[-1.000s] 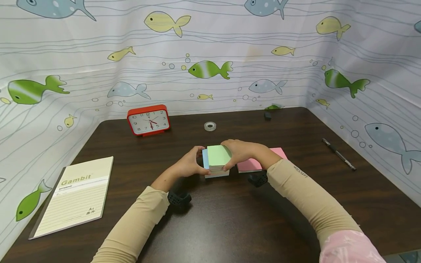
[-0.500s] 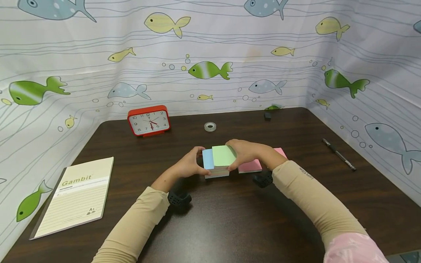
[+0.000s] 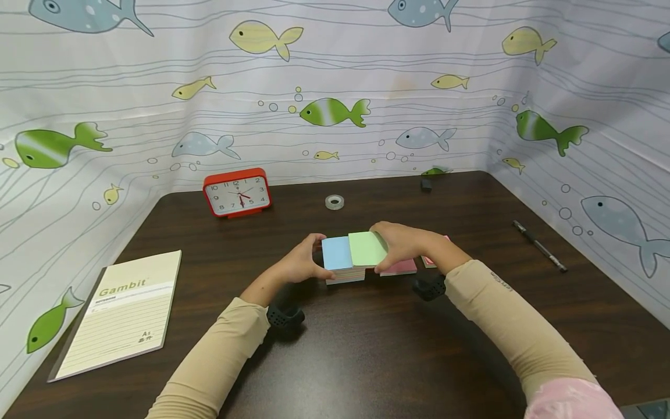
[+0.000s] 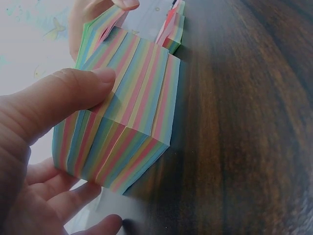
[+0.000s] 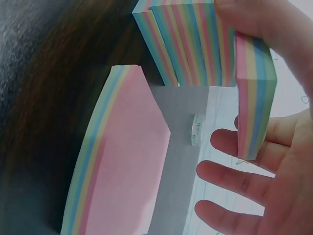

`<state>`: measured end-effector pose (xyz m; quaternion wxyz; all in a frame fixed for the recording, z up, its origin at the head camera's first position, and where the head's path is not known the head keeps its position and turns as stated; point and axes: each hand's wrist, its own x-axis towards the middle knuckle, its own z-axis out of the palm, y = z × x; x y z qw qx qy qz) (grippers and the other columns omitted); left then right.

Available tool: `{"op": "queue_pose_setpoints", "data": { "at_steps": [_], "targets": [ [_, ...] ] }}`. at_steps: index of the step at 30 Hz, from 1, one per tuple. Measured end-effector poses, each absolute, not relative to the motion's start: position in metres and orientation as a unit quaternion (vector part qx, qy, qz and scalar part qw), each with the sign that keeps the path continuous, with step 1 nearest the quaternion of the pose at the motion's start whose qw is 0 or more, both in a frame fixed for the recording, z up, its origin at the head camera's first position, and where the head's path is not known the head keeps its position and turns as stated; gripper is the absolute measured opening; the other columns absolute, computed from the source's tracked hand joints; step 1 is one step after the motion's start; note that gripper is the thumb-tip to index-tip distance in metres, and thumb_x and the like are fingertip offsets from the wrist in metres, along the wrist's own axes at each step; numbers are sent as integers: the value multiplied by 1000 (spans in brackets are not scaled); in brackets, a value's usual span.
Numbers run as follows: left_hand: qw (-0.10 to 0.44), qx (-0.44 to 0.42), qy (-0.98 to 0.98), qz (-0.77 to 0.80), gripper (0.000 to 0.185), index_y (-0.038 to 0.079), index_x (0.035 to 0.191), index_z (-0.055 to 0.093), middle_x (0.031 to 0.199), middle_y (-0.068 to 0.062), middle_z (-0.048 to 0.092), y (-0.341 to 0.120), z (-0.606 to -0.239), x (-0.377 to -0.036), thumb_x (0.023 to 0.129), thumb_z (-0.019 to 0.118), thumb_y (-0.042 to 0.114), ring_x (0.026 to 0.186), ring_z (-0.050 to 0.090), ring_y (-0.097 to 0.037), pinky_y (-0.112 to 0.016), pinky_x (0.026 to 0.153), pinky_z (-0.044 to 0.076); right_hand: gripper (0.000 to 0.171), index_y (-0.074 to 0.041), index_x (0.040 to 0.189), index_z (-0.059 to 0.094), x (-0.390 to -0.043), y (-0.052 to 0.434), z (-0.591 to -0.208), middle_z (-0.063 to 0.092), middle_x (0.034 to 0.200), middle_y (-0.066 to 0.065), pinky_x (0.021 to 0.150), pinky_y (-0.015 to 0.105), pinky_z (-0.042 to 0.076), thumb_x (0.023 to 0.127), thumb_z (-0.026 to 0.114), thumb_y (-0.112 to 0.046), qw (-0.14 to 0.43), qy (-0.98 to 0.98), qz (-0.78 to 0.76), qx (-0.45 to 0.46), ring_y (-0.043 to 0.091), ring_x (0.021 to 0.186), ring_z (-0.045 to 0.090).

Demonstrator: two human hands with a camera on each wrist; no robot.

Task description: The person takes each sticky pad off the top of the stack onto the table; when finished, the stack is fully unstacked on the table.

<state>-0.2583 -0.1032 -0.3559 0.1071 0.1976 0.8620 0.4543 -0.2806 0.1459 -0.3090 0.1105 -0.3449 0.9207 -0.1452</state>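
A thick stack of striped sticky notes [image 3: 342, 273] stands on the dark table [image 3: 366, 349], its uncovered top sheet blue [image 3: 336, 252]. My left hand [image 3: 309, 262] grips the stack's left side; in the left wrist view the thumb [image 4: 73, 93] presses the striped edge of the stack [image 4: 132, 127]. My right hand [image 3: 389, 247] holds a green-topped slab of notes [image 3: 367, 248], shifted right and overhanging the stack. The right wrist view shows that slab [image 5: 254, 98] pinched between thumb and fingers. A pink-topped pad [image 3: 400, 267] lies just right of the stack, also seen as the pink pad [image 5: 122, 166] below my right hand.
A red alarm clock [image 3: 237, 192] stands at the back left and a tape roll [image 3: 334, 201] at the back centre. A notebook [image 3: 120, 311] lies front left, a pen [image 3: 539, 245] far right, a small black object [image 3: 426, 184] by the fish-patterned curtain.
My right hand has slid the green-topped slab to the right, off the stack, uncovering the blue sheet beneath. The left hand and the stack have stayed in place.
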Motion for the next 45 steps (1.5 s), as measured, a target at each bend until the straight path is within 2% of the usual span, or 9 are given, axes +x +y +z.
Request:
{"op": "queue_pose_setpoints", "data": {
  "at_steps": [6,10,17,35,45],
  "targets": [
    [111,200,856,464,89,-1,129,24,127,-19,35,-104,-356,-258,61,79,17,119,34,-28,-41,92,31,80,2,119,39,-277,153,-306,45,107,8,71,28,41,60,75,-37,96,920,-140,-354,18,87,44],
    [118,199,856,463,86,-5,129,23,128,-23,33,-102,-341,-247,64,77,10,119,32,-32,-43,92,30,80,1,119,39,-276,160,-305,44,107,8,70,29,41,60,76,-37,93,923,-146,-343,18,87,44],
    [105,198,866,446,88,2,129,25,129,-17,34,-105,-356,-257,61,79,20,120,33,-27,-40,92,31,77,1,119,39,-275,174,-305,45,106,8,68,29,42,60,75,-33,86,928,-149,-331,19,85,45],
    [112,196,868,443,90,1,131,24,131,-17,32,-104,-356,-257,62,79,21,121,31,-27,-41,93,31,83,6,121,36,-272,210,-303,44,111,14,75,35,40,60,76,-34,69,940,-149,-299,23,90,43],
    [114,196,866,445,89,1,130,24,131,-17,32,-104,-355,-257,62,79,20,121,31,-27,-41,93,30,83,8,119,37,-273,231,-304,44,109,16,71,35,40,59,77,-33,52,947,-138,-284,24,88,44]
  ]
}}
